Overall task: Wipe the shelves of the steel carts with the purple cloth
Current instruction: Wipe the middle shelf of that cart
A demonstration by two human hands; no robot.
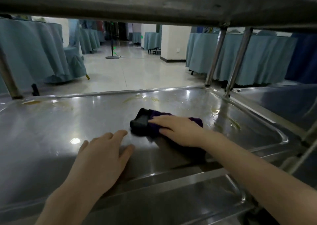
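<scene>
I look in under an upper shelf at a steel cart's lower shelf [68,122], a shiny tray with a raised rim. The purple cloth [144,122], bunched and dark, lies near the shelf's middle. My right hand [178,130] presses flat on top of the cloth with fingers spread, covering its right half. My left hand [103,154] rests palm down on the bare steel just left of the cloth, fingers apart, holding nothing. Yellowish smears [233,123] streak the shelf along the far rim and at the right.
The upper shelf's edge [154,3] hangs low across the top. Two steel posts [216,56] rise at the far right corner, another post [8,80] at far left. A second cart's shelf [277,101] adjoins on the right. Beyond are tables under teal cloths [257,56] and tiled floor.
</scene>
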